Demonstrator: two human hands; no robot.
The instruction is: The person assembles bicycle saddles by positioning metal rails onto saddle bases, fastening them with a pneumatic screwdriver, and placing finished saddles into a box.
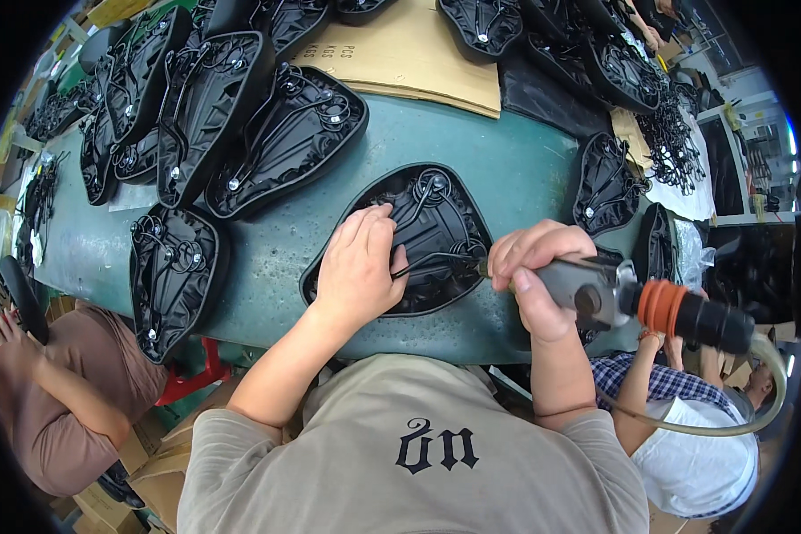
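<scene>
Close under the camera is the person's grey shirt (409, 454). Far to the left sits another person in a brown top (71, 392), touching a black saddle (20, 298) at the edge. Next comes a row of black bike saddles, bottoms up, on the green worktop (516, 169); one saddle (176, 276) lies at the near edge, and a pile of saddles (231, 116) lies behind it. In the middle lies the upside-down saddle (423, 240) being worked on. The left hand (358, 267) lies flat on its left half, fingers spread a little over the metal rails, pressing it down. The right hand (536, 276) is wrapped tight around a grey air tool (632, 298) with an orange ring and a hose; the tool's tip touches the saddle's right side. Brown cardboard (409, 53) lies farther back. On the right, more saddles (607, 182) stand on edge, and a person in a checked shirt (650, 378) sits below.
</scene>
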